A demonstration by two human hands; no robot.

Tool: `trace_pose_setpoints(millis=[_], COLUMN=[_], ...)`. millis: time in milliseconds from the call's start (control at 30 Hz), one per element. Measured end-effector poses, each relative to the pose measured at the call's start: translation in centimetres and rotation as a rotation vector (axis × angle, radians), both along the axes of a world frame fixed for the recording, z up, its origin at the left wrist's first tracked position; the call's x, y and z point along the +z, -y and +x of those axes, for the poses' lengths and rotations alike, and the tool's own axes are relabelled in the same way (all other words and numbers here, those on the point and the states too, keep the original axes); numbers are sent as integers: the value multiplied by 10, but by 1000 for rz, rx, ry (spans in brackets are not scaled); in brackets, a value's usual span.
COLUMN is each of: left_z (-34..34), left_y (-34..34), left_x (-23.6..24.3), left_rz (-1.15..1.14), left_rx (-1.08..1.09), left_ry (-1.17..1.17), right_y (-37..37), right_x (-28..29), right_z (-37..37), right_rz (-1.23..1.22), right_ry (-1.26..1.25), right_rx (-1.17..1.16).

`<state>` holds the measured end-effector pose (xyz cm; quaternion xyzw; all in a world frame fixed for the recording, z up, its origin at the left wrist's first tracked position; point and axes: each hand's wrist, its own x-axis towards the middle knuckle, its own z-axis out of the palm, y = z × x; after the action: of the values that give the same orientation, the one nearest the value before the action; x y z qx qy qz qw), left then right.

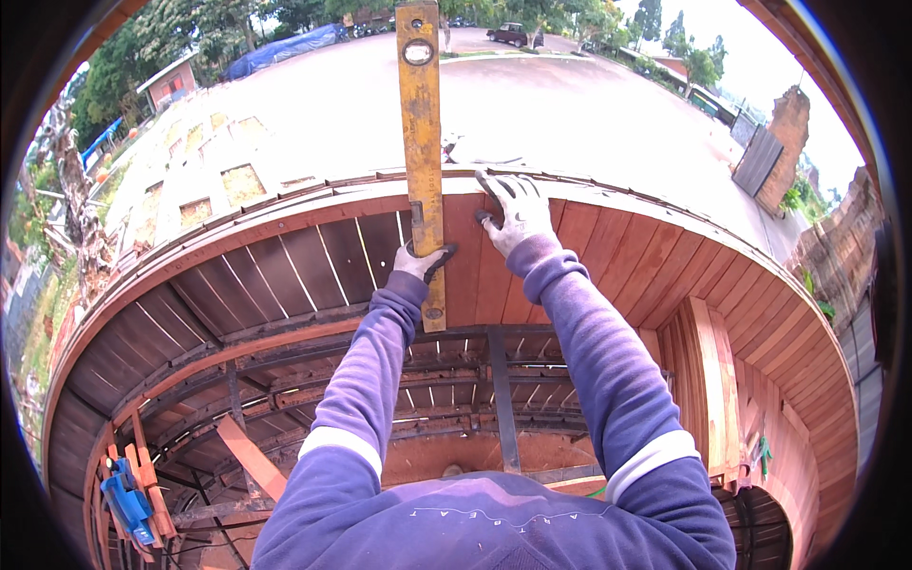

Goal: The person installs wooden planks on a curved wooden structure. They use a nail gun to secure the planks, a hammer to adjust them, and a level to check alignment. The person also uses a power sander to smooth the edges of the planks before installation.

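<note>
A worn yellow spirit level (421, 123) stands upright in front of me, its round vial near the top. My left hand (424, 261), in a grey and black glove, is closed around its lower part. Just right of the level, my gloved right hand (518, 214) rests at the upper edge of the reddish wooden boards (589, 256). Its fingers are stretched out and apart, with nothing held. The level lies against the seam where these boards meet a row of dark, gapped slats (285, 266).
Dark metal framing (502, 399) spans the opening below my arms. A blue power tool (126, 499) sits on wood pieces at lower left. Stacked planks (708, 389) stand at right. Beyond the curved rim lie a paved yard (589, 104), a parked car (514, 35) and trees.
</note>
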<state>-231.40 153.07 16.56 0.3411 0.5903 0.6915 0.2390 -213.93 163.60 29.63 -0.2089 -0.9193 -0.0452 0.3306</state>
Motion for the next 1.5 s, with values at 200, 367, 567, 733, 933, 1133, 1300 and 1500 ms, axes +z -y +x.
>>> trace_pose_setpoints(millis=[200, 367, 567, 733, 933, 1133, 1300, 1500], left_z=[4, -11, -7, -10, -6, -15, -11, -2], left_y=[2, -3, -7, -3, -5, -12, -7, -3], left_x=[6, -9, -10, -11, -10, -21, -15, -4], left_rz=[-62, 14, 32, -8, 14, 37, 70, 43], left_rx=[21, -25, -68, -29, -28, -52, -71, -12], left_ry=[-45, -23, 9, -10, -13, -9, 30, -22], right_y=[-2, -1, -4, -3, -1, -1, -2, -2], right_x=[-1, -1, -1, -1, -2, 0, -2, -2], right_z=[-1, -4, 2, -4, -3, -1, -3, -2], right_rz=[14, -10, 3, -22, 26, 7, 14, -13], right_ry=[20, 3, 20, -10, -44, -38, -49, -43], right_rx=[-33, -5, -2, 13, 12, 24, 34, 43])
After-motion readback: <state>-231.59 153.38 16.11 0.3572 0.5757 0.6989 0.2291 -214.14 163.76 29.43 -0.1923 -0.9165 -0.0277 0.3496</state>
